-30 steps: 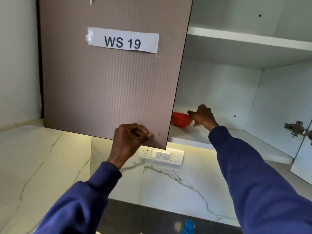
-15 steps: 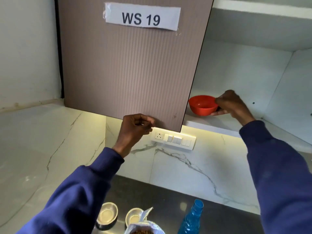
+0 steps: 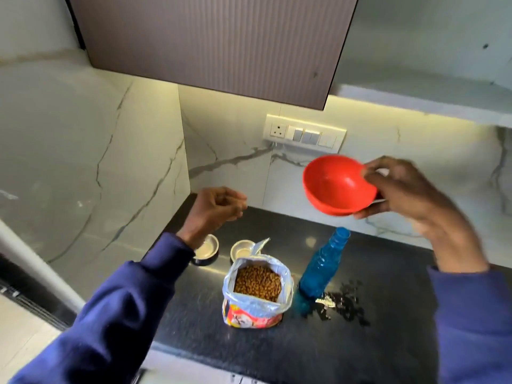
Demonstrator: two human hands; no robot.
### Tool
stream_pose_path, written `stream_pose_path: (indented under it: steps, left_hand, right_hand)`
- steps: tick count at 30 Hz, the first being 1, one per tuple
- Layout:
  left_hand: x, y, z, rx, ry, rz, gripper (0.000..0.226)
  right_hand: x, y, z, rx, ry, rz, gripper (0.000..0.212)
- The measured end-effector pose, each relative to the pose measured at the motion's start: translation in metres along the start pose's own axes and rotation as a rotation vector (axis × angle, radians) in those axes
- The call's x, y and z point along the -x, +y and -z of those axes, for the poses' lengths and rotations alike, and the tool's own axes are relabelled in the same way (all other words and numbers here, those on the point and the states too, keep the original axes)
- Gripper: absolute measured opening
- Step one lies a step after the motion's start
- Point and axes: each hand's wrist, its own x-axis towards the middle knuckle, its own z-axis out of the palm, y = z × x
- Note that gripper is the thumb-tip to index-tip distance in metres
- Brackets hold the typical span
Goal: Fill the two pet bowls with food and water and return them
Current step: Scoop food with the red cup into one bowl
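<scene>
While the two small metal pet bowls (image 3: pixel 206 249) (image 3: pixel 243 251) sit side by side on the dark counter (image 3: pixel 360 342) near the middle of the frame, both looking empty, a red plastic bowl (image 3: pixel 336 187) is held in the air at the right, above and behind them. The right hand (image 3: pixel 410 195) grips it by the rim, thumb on the inside and fingers beneath, the bowl tipped so its bare inside faces the camera. The left hand (image 3: pixel 214 207) hovers over the left pet bowl, fingers curled loosely on nothing. Just in front of the bowls stands an open bag of brown kibble (image 3: pixel 257 289), and beside it on the right a blue plastic bottle (image 3: pixel 322 266), upright, with wet spatter (image 3: pixel 343 303) on the counter by its base. A switch plate (image 3: pixel 304 133) sits on the marble wall under the brown cabinet door (image 3: pixel 216 42) at the top.
</scene>
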Motion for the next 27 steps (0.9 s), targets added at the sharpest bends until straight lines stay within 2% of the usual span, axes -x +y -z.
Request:
stream_pose_path:
  steps: [4,9,14,18,21,25,27]
  left_hand:
    - [0.026,-0.077,-0.022,-0.221,-0.045,0.241,0.022]
    - [0.056,-0.138,-0.043,-0.382,-0.115,0.510,0.029]
    - [0.071,-0.151,-0.051,-0.283,-0.067,0.524,0.024]
    - [0.077,-0.146,-0.052,-0.168,-0.034,0.529,0.021]
    - [0.080,-0.140,-0.053,-0.036,-0.027,0.564,0.022]
    - [0.085,-0.140,-0.053,0.032,-0.030,0.567,0.025]
    - [0.085,-0.141,-0.053,0.045,-0.027,0.561,0.026]
  right_hand:
    - [-0.002,0.088,-0.060,-0.066,-0.193,-0.230,0.014]
    - [0.001,0.158,-0.118,0.052,-0.281,-0.268,0.029]
    - [0.014,0.192,-0.157,0.497,-0.300,0.025,0.050]
    - [0.027,0.202,-0.176,0.701,-0.226,0.259,0.062]
    - [0.033,0.211,-0.190,0.875,-0.206,0.345,0.066]
    - [0.036,0.218,-0.202,0.934,-0.192,0.414,0.059]
    - [0.031,0.217,-0.203,0.850,-0.192,0.364,0.058]
